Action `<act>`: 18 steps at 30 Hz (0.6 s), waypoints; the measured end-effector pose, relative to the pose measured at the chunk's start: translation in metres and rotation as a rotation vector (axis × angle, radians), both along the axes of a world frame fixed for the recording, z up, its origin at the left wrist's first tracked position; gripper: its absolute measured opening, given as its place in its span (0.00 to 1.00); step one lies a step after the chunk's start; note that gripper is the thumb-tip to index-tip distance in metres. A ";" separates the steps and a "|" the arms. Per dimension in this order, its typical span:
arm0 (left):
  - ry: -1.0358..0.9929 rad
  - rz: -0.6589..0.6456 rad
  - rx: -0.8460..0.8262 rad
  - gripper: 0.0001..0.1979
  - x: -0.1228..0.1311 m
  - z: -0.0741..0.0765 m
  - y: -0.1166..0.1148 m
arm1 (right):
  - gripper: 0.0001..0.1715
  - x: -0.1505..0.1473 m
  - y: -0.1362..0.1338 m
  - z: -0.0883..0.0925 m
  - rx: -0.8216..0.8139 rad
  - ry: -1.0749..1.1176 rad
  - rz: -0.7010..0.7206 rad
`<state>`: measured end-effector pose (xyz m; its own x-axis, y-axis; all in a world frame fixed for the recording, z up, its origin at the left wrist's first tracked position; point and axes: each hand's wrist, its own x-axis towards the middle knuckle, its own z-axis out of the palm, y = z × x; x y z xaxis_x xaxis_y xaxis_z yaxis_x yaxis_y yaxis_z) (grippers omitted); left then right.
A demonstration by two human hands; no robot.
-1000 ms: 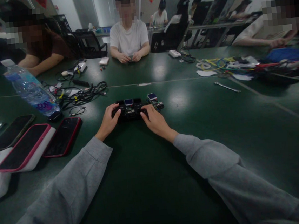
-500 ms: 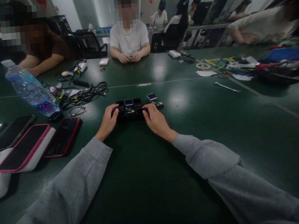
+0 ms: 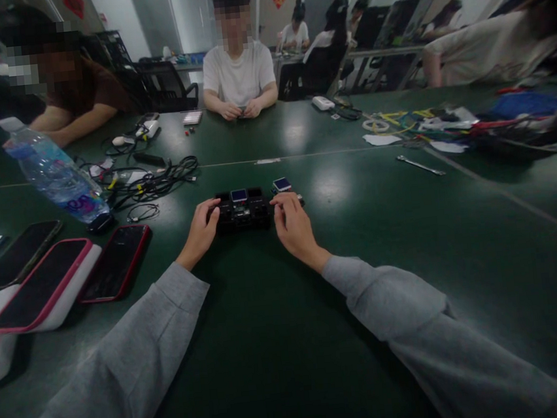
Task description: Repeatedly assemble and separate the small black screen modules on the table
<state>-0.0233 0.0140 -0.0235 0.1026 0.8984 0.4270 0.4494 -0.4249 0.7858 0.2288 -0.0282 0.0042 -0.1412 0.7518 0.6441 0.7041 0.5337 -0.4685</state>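
Observation:
A black electronic device (image 3: 242,216) with a small screen lies on the dark green table in front of me. My left hand (image 3: 203,228) has its thumb and fingers closed round the device's left end. Beside the right end is my right hand (image 3: 292,224), its fingers bent and a little apart, with a narrow gap to the device and nothing visible in them. A small circuit board with a screen (image 3: 282,184) sits just beyond the right hand, which hides part of it.
Phones, including a red-edged one (image 3: 117,262), lie at left near a tilted water bottle (image 3: 61,174) and black cables (image 3: 157,179). To the right are a wrench (image 3: 421,165) and a pile of wires (image 3: 477,123). Across the table (image 3: 384,238) sits a person in white (image 3: 239,75).
My right hand has come off the device's right end and shifted slightly right. My left hand stays on the left end. The whole view has tilted a little.

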 end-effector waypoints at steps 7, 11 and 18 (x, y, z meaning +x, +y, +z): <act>-0.009 -0.012 -0.017 0.16 0.000 0.000 0.000 | 0.16 0.017 0.012 0.002 0.082 -0.065 -0.137; -0.031 -0.012 -0.018 0.16 0.000 0.001 0.000 | 0.19 0.030 0.029 -0.010 0.015 0.055 -0.231; -0.038 0.045 -0.070 0.16 0.000 0.003 -0.003 | 0.20 0.041 0.048 -0.029 -0.271 0.326 -0.137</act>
<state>-0.0236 0.0114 -0.0210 0.0464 0.9295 0.3659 0.4365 -0.3483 0.8295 0.2699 0.0195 -0.0248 0.1495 0.8972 0.4155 0.5518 0.2730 -0.7880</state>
